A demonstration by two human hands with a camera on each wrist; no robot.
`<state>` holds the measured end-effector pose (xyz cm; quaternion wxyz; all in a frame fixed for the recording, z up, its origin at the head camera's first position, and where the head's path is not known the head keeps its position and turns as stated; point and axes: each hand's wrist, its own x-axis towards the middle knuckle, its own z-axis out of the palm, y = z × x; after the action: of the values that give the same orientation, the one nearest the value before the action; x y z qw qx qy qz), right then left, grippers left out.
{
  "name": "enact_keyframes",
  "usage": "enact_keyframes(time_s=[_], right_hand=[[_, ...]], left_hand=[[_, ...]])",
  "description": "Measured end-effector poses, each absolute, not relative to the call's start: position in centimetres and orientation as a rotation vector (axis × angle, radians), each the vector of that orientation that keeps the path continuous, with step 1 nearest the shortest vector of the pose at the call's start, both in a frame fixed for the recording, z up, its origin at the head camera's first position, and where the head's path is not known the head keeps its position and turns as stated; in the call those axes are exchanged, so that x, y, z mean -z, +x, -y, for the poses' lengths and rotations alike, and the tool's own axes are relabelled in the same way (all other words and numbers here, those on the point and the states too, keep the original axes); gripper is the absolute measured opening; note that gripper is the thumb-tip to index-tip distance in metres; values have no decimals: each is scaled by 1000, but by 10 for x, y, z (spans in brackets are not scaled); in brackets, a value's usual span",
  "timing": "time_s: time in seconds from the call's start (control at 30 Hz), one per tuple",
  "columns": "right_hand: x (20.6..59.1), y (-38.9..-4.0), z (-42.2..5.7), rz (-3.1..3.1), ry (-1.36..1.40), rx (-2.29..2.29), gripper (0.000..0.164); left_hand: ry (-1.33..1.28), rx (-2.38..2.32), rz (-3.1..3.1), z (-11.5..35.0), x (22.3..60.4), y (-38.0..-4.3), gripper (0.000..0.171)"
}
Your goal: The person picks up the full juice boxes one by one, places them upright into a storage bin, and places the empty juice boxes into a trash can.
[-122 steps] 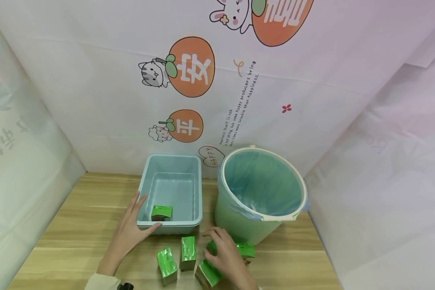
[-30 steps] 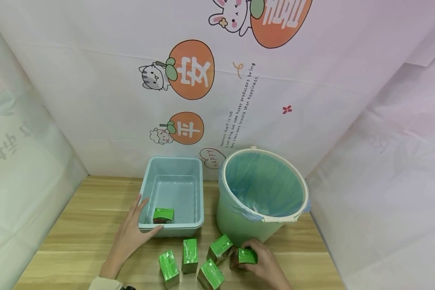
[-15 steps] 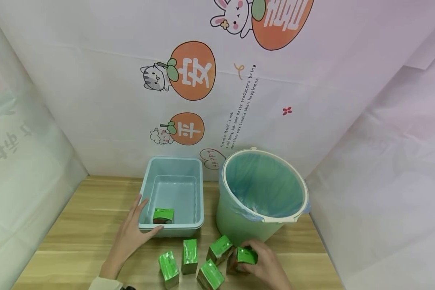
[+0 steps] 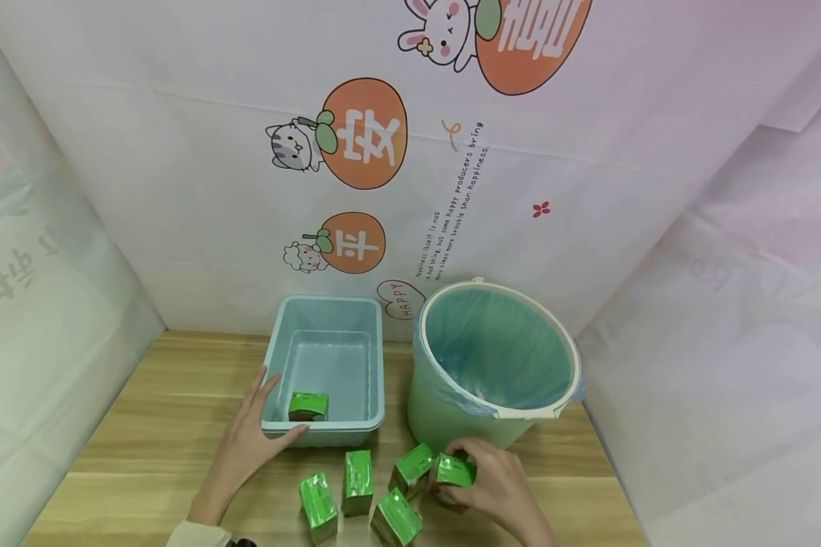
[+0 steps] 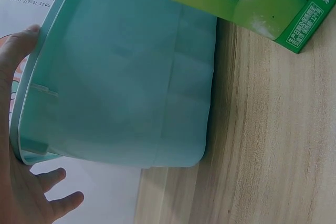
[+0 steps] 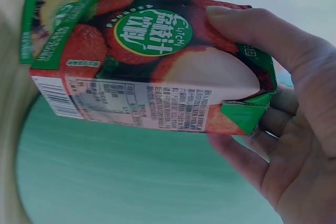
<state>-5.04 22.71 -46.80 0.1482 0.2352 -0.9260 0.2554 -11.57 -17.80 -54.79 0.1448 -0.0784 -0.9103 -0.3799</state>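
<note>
In the head view, my right hand (image 4: 491,482) grips a lychee juice carton (image 4: 454,472) by its top end, in front of the bucket. The right wrist view shows the thumb on the red printed face of this lychee juice carton (image 6: 173,61) and fingers at its other side. My left hand (image 4: 249,433) rests spread at the near left corner of a light blue plastic basin (image 4: 372,357), its thumb touching the rim. One green-topped carton (image 4: 308,406) stands inside the basin. Several more green-topped cartons (image 4: 359,475) stand in front of it.
A pale green bucket (image 4: 451,414) with a blue bag liner stands right of the basin, close behind my right hand. A printed white sheet (image 4: 212,167) hangs behind the wood-grain table (image 4: 123,425), with pale sheets at both sides.
My right hand went from the middle cartons to the rightmost one and gripped it. In the last half second, hand and carton have shifted slightly left and up. The left hand stays in place.
</note>
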Motion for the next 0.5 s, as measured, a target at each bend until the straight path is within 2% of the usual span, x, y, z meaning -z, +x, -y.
enact_keyframes(time_s=[0.5], right_hand=[[433, -54, -222, 2718, 729, -755, 42]], left_hand=[[-225, 1107, 2628, 178, 549, -117, 100]])
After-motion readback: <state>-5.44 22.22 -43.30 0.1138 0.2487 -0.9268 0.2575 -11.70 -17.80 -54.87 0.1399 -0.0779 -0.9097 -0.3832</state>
